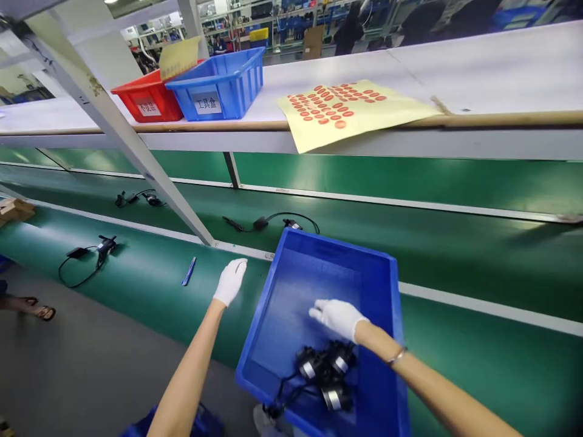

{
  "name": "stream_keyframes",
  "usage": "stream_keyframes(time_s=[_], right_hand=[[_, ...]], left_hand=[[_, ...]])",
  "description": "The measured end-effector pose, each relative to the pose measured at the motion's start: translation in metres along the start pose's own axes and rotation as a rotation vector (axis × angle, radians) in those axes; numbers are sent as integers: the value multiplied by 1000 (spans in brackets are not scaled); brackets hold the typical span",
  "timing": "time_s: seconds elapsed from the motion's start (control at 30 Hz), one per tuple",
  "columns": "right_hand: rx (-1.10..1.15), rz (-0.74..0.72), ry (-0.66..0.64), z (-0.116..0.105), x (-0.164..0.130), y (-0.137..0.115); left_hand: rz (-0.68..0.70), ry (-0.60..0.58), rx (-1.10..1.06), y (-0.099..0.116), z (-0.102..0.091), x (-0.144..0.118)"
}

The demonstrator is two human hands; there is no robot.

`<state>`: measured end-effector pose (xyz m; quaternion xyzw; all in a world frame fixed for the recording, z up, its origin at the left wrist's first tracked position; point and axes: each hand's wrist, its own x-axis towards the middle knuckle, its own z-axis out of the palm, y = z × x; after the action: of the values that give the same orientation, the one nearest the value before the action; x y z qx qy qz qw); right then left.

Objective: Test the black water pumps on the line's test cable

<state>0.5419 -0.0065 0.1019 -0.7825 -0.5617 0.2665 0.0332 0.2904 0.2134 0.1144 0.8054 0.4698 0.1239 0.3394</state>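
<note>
My left hand (231, 282), in a white glove, is over the green work surface just left of a large blue bin (396, 303). Its fingers are stretched out and nothing shows in them. Above the inside of the bin is my gloved right hand (339, 317), fingers loosely bent and apart, holding nothing that I can see. Beneath it, in the near part of the bin, several black round-bodied devices (321, 367) with silver bands and black cables lie in a blurred cluster. The bin sits tilted across the bench's front edge.
A blue pen (189, 271) and a black cabled device (105, 246) lie to the left. Behind the bin, a cable with a small black box (260, 223) rests on the green belt. The shelf above carries a red bin (148, 100), a blue bin (218, 85) and a yellow sticker sheet (359, 118).
</note>
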Motion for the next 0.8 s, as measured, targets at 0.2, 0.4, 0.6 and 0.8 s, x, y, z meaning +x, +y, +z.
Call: stream_keyframes(time_s=[0.2, 0.4, 0.6, 0.8], right_hand=[[-105, 128, -219, 70, -77, -52], [-219, 70, -61, 52, -81, -72], [-290, -353, 262, -28, -99, -109], [-232, -972, 328, -35, -161, -188]], left_hand=[[-130, -3, -244, 3, 18, -174], [-183, 76, -445, 13, 25, -221], [-181, -35, -816, 37, 12, -212], [-123, -428, -1183, 36, -4, -283]])
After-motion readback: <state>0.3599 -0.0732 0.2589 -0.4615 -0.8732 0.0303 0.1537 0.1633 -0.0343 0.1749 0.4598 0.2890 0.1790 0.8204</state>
